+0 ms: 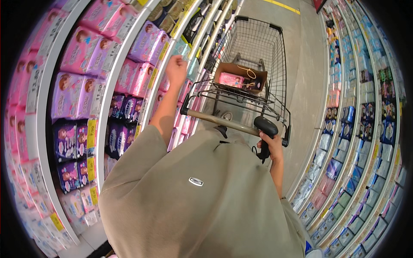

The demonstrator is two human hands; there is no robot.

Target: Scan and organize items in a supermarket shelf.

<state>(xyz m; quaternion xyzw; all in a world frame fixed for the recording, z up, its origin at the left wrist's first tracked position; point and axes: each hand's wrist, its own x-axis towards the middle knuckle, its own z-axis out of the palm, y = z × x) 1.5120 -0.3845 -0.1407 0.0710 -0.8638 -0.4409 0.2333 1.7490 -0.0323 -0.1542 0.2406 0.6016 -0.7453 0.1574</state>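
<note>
My left hand [176, 69] is raised at the left shelf, its fingers curled and a little blurred. Just behind it stand teal packages [183, 49]; whether the fingers touch one, I cannot tell. In my right hand [273, 146] is the grip of a black handheld barcode scanner [266, 125], at the right end of the tan push bar [222, 122] of a wire shopping cart [284, 67]. Inside the cart sits an open brown paper bag [222, 68] with rope handles. A pink package [231, 80] and a dark package [256, 84] show in the bag.
Along the left runs a shelf unit with purple packs [66, 95], pink packs [80, 48] and dark packs [67, 138] behind price labels. Another packed shelf [348, 154] lines the right side. The concrete aisle floor [303, 74] lies between them, with a yellow line [284, 5] ahead.
</note>
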